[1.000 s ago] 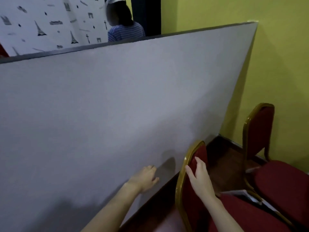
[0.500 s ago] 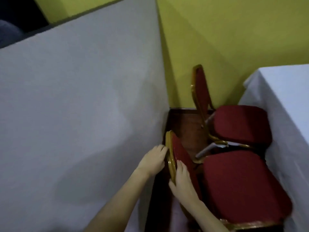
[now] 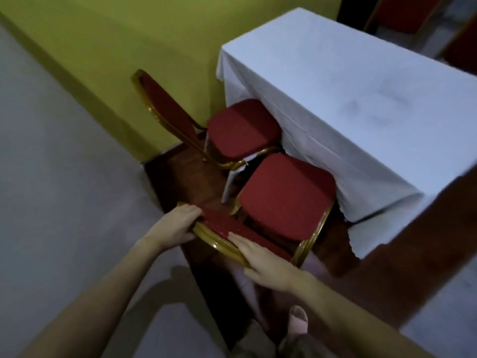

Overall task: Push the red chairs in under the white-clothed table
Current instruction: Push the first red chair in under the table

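Two red chairs with gold frames stand side by side against the white-clothed table [image 3: 348, 81]. The near chair [image 3: 286, 195] has its seat partly under the hanging cloth. My left hand [image 3: 175, 224] grips the left end of its backrest top. My right hand [image 3: 265, 262] lies flat over the gold rim of the same backrest, fingers together. The far chair [image 3: 242, 127] sits by the yellow wall, its seat edge at the cloth and its backrest [image 3: 167, 112] leaning away from the table.
A grey partition board [image 3: 64, 189] runs along the left, close behind the chairs. A yellow wall [image 3: 154, 34] closes the far end. Dark wooden floor [image 3: 185, 177] shows between board and chairs. My foot in a pink slipper [image 3: 298, 319] is at the bottom.
The view has swung right and down, bringing the table fully into sight. My left hand left the board and took the near chair's backrest; my right hand stayed on the backrest.
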